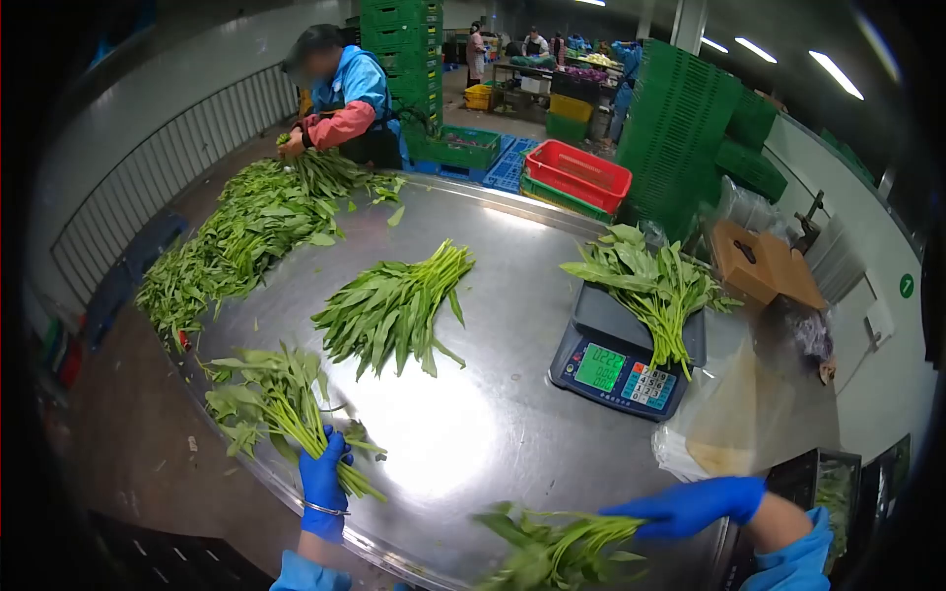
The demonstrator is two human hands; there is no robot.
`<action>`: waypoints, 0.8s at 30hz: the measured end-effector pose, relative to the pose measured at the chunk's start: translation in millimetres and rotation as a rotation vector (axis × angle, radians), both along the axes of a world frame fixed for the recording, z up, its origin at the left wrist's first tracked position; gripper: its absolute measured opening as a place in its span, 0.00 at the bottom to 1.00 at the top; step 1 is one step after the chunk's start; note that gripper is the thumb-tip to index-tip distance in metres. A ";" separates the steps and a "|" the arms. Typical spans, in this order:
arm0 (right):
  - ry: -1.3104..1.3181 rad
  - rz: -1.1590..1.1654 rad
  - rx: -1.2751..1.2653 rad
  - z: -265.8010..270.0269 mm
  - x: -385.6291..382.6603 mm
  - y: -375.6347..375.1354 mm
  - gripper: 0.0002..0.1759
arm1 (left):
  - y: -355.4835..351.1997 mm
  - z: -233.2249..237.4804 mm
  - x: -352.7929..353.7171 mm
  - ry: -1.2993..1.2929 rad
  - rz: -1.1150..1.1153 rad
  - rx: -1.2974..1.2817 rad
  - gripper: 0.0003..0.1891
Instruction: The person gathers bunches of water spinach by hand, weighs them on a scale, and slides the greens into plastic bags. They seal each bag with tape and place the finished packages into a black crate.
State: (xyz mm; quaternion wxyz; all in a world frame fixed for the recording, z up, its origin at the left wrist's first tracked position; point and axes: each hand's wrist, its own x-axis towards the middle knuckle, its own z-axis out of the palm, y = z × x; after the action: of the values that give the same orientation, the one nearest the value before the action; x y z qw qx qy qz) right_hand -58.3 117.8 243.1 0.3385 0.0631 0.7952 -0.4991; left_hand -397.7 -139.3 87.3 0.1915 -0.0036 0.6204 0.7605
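My left hand [325,483], in a blue glove, is closed round the stems of a bunch of water spinach [271,394] at the table's near left edge. The leaves of that bunch point away and to the left. At the near edge my right hand [700,506], also gloved in blue, pinches the stem ends of a second bunch [562,547]; both are smeared by motion. Between and beyond my hands a third bunch [399,305] lies on the metal table [522,394]. One more bunch [655,286] rests on a digital scale [626,369] with a lit green display.
A large heap of greens [241,222] covers the far left, where a co-worker [345,98] handles a bunch. Behind the table are a red crate [578,174] and stacked green crates [680,138]. Clear plastic bags [724,419] and a cardboard box [754,261] are at right.
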 end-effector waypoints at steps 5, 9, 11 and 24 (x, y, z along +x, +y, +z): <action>0.574 -0.653 0.699 70.5 11.5 40.0 0.30 | 0.6 -19.0 11.1 0.005 0.026 -0.042 0.15; 0.986 -0.929 1.003 46.5 -22.8 109.1 0.29 | 24.4 -1.2 47.3 0.055 -0.053 -0.127 0.14; 1.094 -0.921 1.202 8.8 -34.3 161.2 0.30 | 36.5 5.0 66.8 0.043 -0.062 -0.153 0.13; 0.549 -1.232 0.400 -151.5 -47.1 68.2 0.20 | 63.0 -35.7 153.2 -0.354 -0.243 -0.112 0.14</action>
State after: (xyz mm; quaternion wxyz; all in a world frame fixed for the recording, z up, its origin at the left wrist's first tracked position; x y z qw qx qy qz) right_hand -105.4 186.0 91.7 -0.2368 0.4347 0.7479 -0.4422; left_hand -244.6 -76.3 51.6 0.3871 -0.0730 0.6141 0.6839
